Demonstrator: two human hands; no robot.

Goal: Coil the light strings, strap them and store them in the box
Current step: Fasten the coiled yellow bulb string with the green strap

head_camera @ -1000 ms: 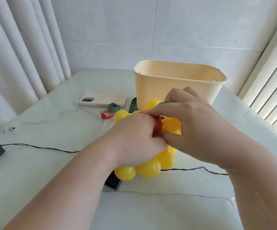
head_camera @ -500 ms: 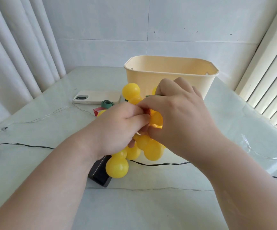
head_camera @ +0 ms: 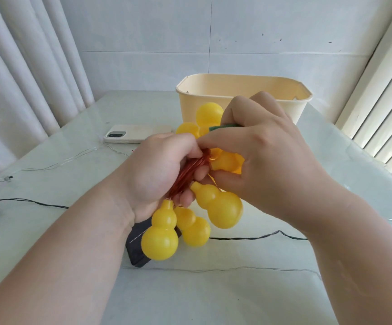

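Step in hand, as judged: strapping. The coiled light string of yellow gourd-shaped plastic bulbs on reddish wire (head_camera: pixel 220 207) is held above the middle of the pale glossy worktop (head_camera: pixel 49 231), just in front of the cream plastic box (head_camera: pixel 244 102).

The wire bundle is gripped in the curled fingers of the left hand (head_camera: pixel 159 174). A green strap (head_camera: pixel 223 127) is pinched in the right hand (head_camera: pixel 260 160).

Next move: the strap is to be wound round the wires and fastened without the coil being loosened.

Room: the box is open-topped near the far edge. A white phone (head_camera: pixel 134 136) lies far left. A black cable (head_camera: pixel 256 236) and a thin clear wire (head_camera: pixel 213 269) cross the near side, where hanging bulbs could be snagged.
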